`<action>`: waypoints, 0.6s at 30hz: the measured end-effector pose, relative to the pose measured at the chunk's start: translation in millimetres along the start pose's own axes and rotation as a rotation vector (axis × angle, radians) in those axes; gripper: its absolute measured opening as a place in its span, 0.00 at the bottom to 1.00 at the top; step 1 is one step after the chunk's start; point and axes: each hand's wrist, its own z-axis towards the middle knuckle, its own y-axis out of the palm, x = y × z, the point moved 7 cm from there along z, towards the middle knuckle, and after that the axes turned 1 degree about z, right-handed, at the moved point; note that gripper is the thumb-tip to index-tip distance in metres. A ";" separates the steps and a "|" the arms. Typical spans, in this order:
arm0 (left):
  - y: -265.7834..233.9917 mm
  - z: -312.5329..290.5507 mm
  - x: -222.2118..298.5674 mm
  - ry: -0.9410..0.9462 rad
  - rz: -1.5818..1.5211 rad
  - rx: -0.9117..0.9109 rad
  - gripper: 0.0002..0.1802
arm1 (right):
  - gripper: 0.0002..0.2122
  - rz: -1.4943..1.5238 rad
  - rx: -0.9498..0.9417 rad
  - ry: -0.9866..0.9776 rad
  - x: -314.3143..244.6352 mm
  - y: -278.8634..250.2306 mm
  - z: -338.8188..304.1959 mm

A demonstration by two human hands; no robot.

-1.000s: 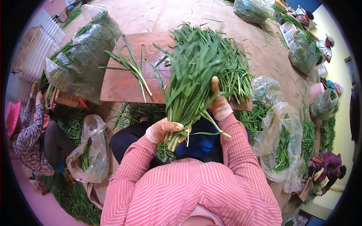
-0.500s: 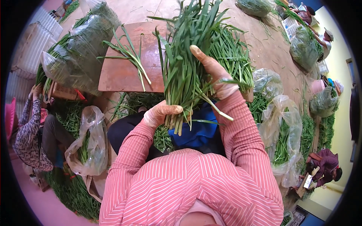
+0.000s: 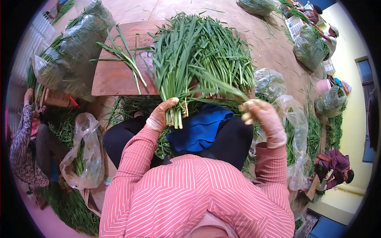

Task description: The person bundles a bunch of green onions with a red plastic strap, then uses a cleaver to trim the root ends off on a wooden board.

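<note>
My left hand (image 3: 160,115), in a thin pale glove, is wrapped round the cut ends of a bunch of long green leafy stalks (image 3: 172,75). The bunch's leaves spread over a reddish-brown board (image 3: 105,81) in front of me. Off to the right, my right hand (image 3: 264,119), also gloved, has its fingers closed on the end of a stalk (image 3: 228,88), blurred by motion, which stretches back toward the bunch. A pile of similar stalks (image 3: 228,59) covers the board's right side. A few loose stalks (image 3: 129,61) lie at its left.
A blue cloth (image 3: 202,129) rests on my lap. Plastic bags of greens stand at my left (image 3: 85,158) and right (image 3: 295,131), with a large wrapped bundle (image 3: 77,55) at the far left. Other people sit working at left (image 3: 25,146) and right (image 3: 335,164).
The bunch has come down from upright onto the board, still in my left hand. My right hand has left the leaves and moved right and nearer, drawing a stalk out.
</note>
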 end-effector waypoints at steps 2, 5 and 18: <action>2.3 2.5 2.6 0.011 -0.046 -0.023 0.26 | 0.13 -0.015 0.239 -0.115 -17.8 -49.0 -21.6; 18.2 1.6 8.6 0.037 0.001 -0.099 0.33 | 0.14 0.156 0.415 -0.330 -14.1 -112.4 -41.0; 32.5 -14.0 -4.2 -0.021 0.113 -0.129 0.40 | 0.33 -0.508 0.128 -0.349 -10.0 35.9 104.8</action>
